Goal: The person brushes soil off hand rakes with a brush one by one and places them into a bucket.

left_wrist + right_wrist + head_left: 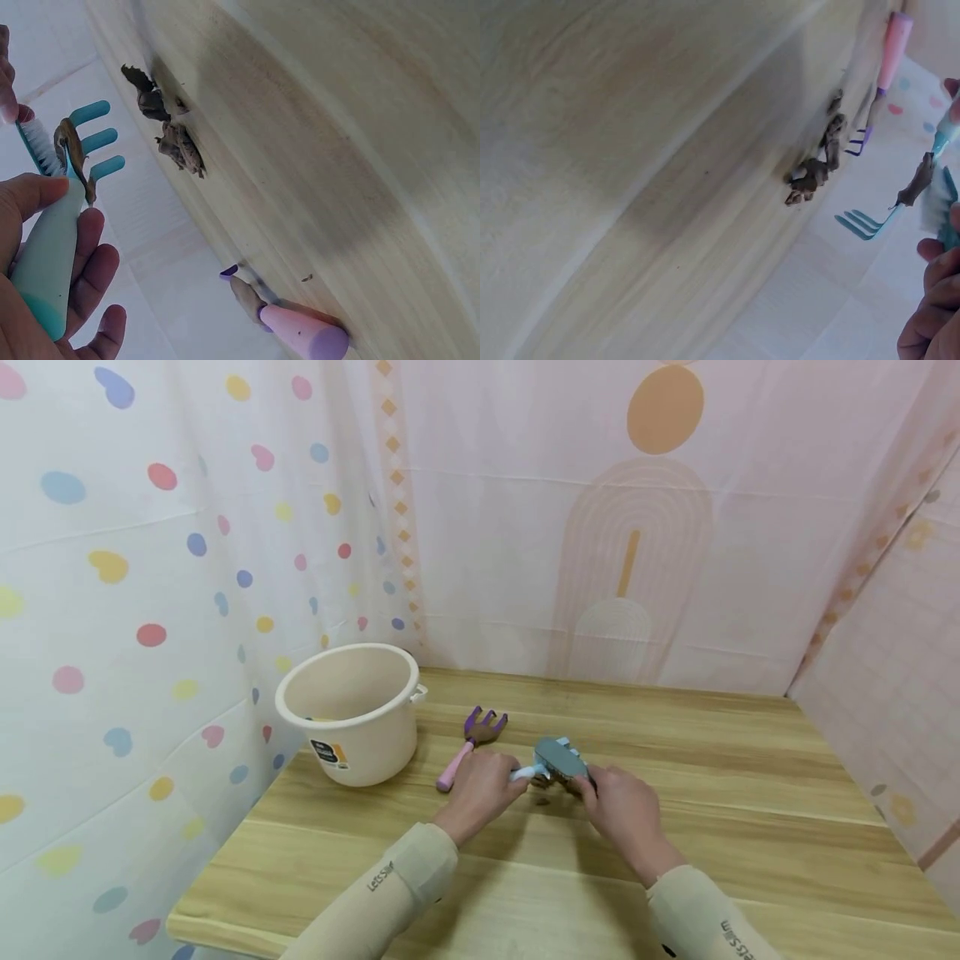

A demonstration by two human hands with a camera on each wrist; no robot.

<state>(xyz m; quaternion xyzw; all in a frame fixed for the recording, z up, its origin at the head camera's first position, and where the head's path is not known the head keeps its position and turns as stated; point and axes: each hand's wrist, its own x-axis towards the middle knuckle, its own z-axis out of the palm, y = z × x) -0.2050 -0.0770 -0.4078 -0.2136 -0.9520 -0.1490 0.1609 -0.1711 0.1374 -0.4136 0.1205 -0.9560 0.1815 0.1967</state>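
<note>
My left hand [480,789] grips the pale handle of a small light-blue hand rake [51,255], held above the table with its tines pointing away. A brown, leaf-like scrap [69,146] clings to the rake's neck. In my right hand [622,810] is a teal-backed brush [561,758], its white bristles [46,146] facing the rake's neck, right at the brown scrap. Below them, crumpled brown scraps [814,176] lie on the wooden table. A pink-handled purple hand rake [453,768], brown matter on its head, rests left of my left hand.
A cream bucket [382,747] with a label stands at the table's left back. The wooden table [750,793] reaches back to a patterned curtain [487,527], and a dotted curtain [187,693] hangs along the left side.
</note>
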